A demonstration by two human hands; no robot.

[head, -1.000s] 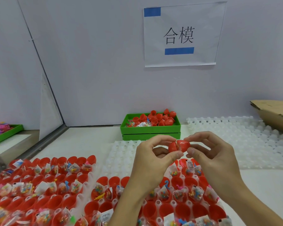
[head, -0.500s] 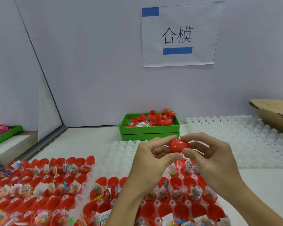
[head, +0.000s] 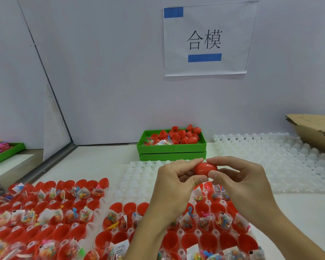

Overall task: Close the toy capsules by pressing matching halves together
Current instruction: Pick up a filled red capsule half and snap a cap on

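Observation:
A red egg-shaped capsule, its halves joined, is held sideways in the air above the trays. My left hand pinches its left end between thumb and fingers. My right hand pinches its right end the same way. Below my hands a white tray holds several open red capsule halves, many with small bagged toys inside. A second such tray lies to the left. A green bin of loose red halves stands at the back centre.
Bare white dimpled trays lie behind my hands and at the right. A cardboard box sits at the far right. A green tray of pink toys lies beyond the divider at left. A paper sign hangs on the wall.
The two capsule halves, slightly apart a second ago, are now pressed together into one closed egg. Both hands stay pinched on its ends.

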